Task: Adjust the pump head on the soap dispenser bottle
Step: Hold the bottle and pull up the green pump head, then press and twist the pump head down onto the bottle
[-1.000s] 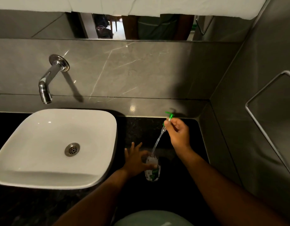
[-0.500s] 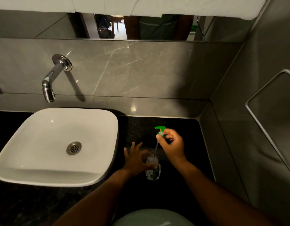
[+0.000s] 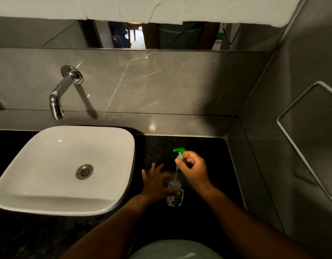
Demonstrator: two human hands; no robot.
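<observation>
Pinching the green pump head (image 3: 179, 153) above the bottle (image 3: 174, 195), the right hand (image 3: 194, 170) must lower its tube straight down; left hand (image 3: 155, 183) grips the bottle.

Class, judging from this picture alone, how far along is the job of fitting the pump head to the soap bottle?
Done: the left hand steadies the bottle on the counter.
In hand: the right hand pinches the green pump head, raised above the neck, its tube running down into the bottle.
Left: lowering and seating it.
</observation>
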